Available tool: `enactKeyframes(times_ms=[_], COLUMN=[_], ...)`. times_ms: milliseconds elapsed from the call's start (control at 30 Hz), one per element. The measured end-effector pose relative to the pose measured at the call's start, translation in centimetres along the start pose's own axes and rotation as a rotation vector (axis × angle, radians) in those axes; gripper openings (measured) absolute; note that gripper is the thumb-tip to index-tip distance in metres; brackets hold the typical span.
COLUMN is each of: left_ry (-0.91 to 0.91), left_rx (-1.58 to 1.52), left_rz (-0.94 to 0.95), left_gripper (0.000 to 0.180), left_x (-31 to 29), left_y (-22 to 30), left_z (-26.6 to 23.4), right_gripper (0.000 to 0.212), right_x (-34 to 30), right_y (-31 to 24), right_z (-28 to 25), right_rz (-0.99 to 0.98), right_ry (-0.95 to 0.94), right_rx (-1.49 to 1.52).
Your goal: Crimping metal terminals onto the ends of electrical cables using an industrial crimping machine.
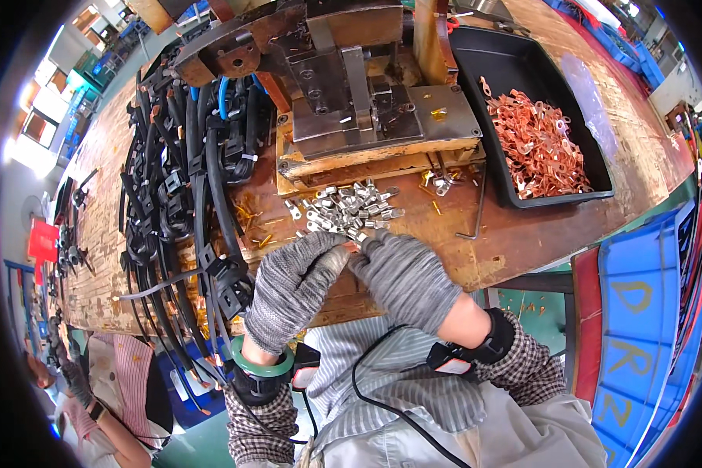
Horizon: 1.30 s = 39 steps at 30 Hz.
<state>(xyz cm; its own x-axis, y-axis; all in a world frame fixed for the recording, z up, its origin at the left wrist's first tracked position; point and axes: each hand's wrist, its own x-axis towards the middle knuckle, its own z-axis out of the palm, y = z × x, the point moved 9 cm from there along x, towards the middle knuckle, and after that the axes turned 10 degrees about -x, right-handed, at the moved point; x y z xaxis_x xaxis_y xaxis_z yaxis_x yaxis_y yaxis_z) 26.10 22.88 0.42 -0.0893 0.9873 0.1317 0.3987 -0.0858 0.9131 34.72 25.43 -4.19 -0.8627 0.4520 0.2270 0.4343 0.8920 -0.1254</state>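
My left hand (290, 285) and my right hand (410, 279), both in grey knitted gloves, meet at the table's near side with fingers closed and tips almost touching. A silver cable lug (357, 235) shows at the fingertips of my right hand. What my left fingers pinch is hidden; a small orange-pink bit shows between the two hands. Just beyond them lies a heap of silver cable lugs (349, 206). Behind the heap stands a press fixture (351, 101) of dark steel on a yellow base.
Black cables with connectors (199, 171) lie bundled at left, some hanging over the edge. A black tray (515, 199) of copper lugs (538, 148) stands at right, near a hex key (480, 210). Blue crates (639, 312) stand lower right. Another person's gloved hand (76, 382) is far left.
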Motion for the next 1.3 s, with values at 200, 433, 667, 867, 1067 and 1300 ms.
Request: enactKeyframes(times_ms=[200,433,667,867,1067,1300], left_ry=[0.026,0.037,0.018,0.014,-0.042,-0.082], left_rx=[0.036,0.021,0.007,0.082,0.359,0.541], left_rz=[0.018,0.038,-0.018,-0.014,0.145,0.045], left_gripper=[0.018,0.018,0.018,0.020,0.025,0.027], left_x=[-0.2,-0.2,-0.2,-0.1,-0.3,-0.4], left_y=[-0.3,-0.1,-0.3,-0.4,0.3,-0.3], left_z=[0.0,0.0,0.1,0.4,1.7,2.4], right_gripper=[0.011,0.019,0.020,0.021,0.024,0.030], right_x=[-2.6,-3.2,-2.9,-2.8,-3.0,-3.7], right_y=[5.6,5.0,4.0,3.8,3.4,2.7], right_z=[-1.5,3.4,3.8,3.9,5.2,6.1], right_rz=[0.383,0.651,0.650,0.652,0.706,0.750], right_ry=[0.415,0.263,0.229,0.219,0.171,0.152], right_rx=[1.116,1.870,1.931,1.964,2.191,2.340])
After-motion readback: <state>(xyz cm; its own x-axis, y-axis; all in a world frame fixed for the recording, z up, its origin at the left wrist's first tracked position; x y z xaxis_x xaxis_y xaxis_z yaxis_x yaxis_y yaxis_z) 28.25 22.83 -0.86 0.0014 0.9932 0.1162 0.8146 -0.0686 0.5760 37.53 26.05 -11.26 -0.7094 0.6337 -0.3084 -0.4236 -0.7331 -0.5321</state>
